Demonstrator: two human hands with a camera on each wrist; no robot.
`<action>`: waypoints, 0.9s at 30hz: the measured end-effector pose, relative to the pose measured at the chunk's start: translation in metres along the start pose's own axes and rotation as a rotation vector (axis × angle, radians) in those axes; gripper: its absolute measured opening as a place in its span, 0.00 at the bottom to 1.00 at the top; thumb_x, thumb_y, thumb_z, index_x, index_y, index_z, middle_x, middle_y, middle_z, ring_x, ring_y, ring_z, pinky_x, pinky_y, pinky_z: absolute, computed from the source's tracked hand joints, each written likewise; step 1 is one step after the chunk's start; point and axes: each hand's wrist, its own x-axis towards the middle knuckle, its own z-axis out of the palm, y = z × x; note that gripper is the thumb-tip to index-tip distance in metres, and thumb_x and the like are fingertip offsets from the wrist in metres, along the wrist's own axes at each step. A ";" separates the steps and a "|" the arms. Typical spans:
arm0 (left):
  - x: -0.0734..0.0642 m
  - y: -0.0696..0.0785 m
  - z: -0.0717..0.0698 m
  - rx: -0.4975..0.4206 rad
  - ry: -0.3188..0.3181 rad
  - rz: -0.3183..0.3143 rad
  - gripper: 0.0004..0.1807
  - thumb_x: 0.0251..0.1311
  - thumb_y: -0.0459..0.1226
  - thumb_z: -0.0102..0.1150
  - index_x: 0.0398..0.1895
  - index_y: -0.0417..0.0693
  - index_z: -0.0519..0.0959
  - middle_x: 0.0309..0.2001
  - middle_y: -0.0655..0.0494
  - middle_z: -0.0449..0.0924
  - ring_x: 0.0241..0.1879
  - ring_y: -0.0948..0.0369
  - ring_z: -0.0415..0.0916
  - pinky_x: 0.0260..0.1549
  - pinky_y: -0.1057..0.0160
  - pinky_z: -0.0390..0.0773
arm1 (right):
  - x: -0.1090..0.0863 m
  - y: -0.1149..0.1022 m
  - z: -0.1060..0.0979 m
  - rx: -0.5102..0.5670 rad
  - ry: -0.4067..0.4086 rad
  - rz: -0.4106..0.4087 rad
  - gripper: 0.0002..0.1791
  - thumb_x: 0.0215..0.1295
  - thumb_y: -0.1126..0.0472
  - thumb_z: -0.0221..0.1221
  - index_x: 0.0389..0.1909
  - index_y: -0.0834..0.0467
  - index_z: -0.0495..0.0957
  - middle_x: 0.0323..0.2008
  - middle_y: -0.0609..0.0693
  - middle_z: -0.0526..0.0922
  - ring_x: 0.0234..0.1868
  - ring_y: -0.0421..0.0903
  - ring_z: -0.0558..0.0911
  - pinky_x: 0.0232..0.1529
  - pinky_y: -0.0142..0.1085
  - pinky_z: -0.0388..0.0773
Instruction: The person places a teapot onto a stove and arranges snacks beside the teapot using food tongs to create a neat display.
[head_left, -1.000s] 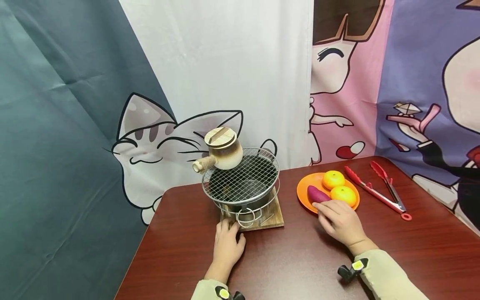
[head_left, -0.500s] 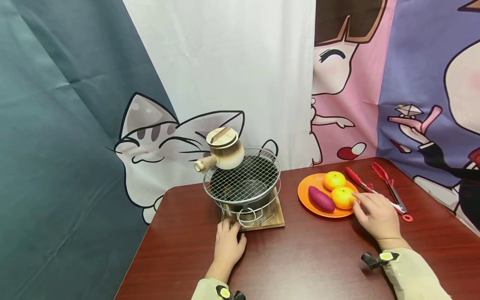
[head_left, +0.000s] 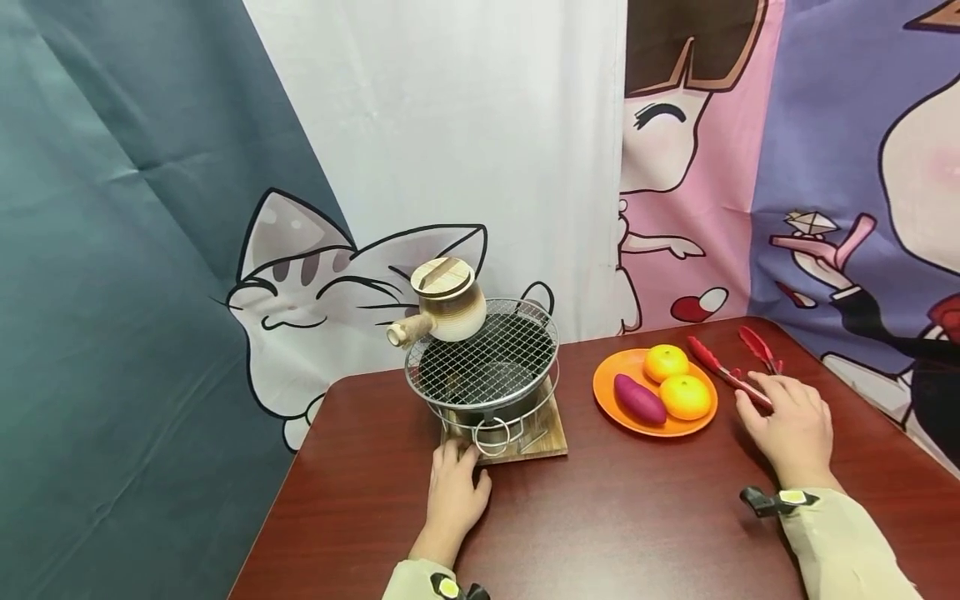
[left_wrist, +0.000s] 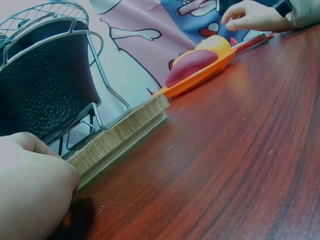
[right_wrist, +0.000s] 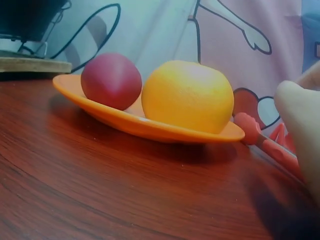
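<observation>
My left hand point(head_left: 453, 504) rests its fingertips at the front edge of a wooden board point(head_left: 553, 442). On that board stands a black tabletop grill point(left_wrist: 47, 80) with a round wire mesh point(head_left: 498, 367) on top. To the right, my right hand point(head_left: 795, 429) is over red-and-silver tongs point(head_left: 708, 356), fingers loosely bent, covering the handle end. In the left wrist view this hand shows raised above the tongs. Left of it is an orange plate point(head_left: 606, 408) with a purple sweet potato point(head_left: 639, 400) and two mandarins point(head_left: 685, 398).
A side-handled clay teapot point(head_left: 459, 318) with a wooden lid point(head_left: 442, 277) sits at the mesh's back left. The dark red table point(head_left: 585, 517) ends at the back against a printed curtain point(head_left: 517, 150).
My right hand has moved right, from over the sweet potato, past the front mandarin, to above the tongs. My left hand stays at the board.
</observation>
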 end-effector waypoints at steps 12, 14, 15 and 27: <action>-0.001 0.000 -0.002 0.006 -0.018 -0.003 0.16 0.51 0.37 0.66 0.45 0.50 0.83 0.51 0.48 0.73 0.54 0.46 0.67 0.51 0.44 0.72 | 0.010 0.021 0.007 -0.135 -0.239 0.317 0.56 0.59 0.31 0.60 0.77 0.62 0.52 0.62 0.76 0.58 0.61 0.77 0.57 0.56 0.69 0.52; 0.000 0.000 -0.001 0.008 -0.017 -0.001 0.16 0.50 0.37 0.66 0.45 0.50 0.83 0.51 0.48 0.74 0.54 0.45 0.68 0.51 0.44 0.72 | 0.012 0.024 0.008 -0.164 -0.265 0.351 0.63 0.56 0.26 0.59 0.78 0.64 0.46 0.62 0.79 0.56 0.59 0.79 0.57 0.55 0.70 0.53; 0.000 0.000 -0.001 0.008 -0.018 -0.001 0.16 0.50 0.37 0.66 0.45 0.50 0.83 0.51 0.48 0.73 0.54 0.45 0.68 0.51 0.44 0.72 | 0.013 0.025 0.008 -0.179 -0.270 0.364 0.65 0.55 0.24 0.59 0.78 0.66 0.45 0.61 0.80 0.56 0.58 0.80 0.57 0.53 0.70 0.53; -0.001 -0.001 0.000 0.011 0.000 0.015 0.17 0.48 0.36 0.67 0.45 0.50 0.83 0.50 0.48 0.74 0.53 0.45 0.68 0.50 0.44 0.72 | 0.018 0.037 0.014 -0.286 -0.356 0.395 0.69 0.52 0.17 0.52 0.69 0.76 0.50 0.50 0.84 0.58 0.50 0.81 0.61 0.45 0.68 0.58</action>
